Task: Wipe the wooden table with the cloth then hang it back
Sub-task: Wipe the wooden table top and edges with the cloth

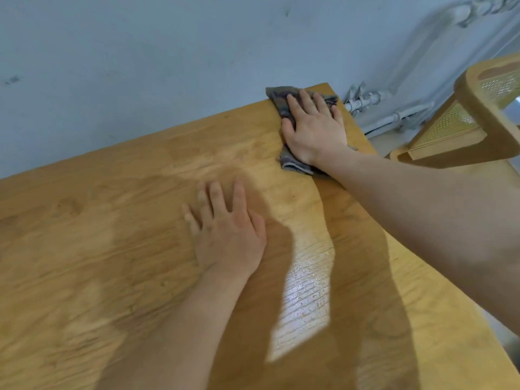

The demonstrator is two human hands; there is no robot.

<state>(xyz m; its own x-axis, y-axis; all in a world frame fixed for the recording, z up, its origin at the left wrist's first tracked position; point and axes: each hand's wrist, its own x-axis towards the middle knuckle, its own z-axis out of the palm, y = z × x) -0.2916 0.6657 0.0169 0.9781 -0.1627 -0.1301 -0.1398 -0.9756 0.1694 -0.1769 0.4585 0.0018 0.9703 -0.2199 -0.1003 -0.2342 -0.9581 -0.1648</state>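
Note:
A grey cloth (277, 98) lies flat on the far right corner of the wooden table (98, 263). My right hand (313, 128) presses on the cloth with straight, spread fingers and covers most of it. My left hand (225, 229) rests palm down on the bare wood near the middle of the table, fingers straight, holding nothing. A wet, shiny streak (304, 299) runs along the wood between my two forearms.
A pale blue-grey wall (168, 66) stands right behind the table's far edge. White pipes (374, 108) run along the wall's base past the right corner. A wooden chair with a cane back (478, 119) stands close to the table's right edge.

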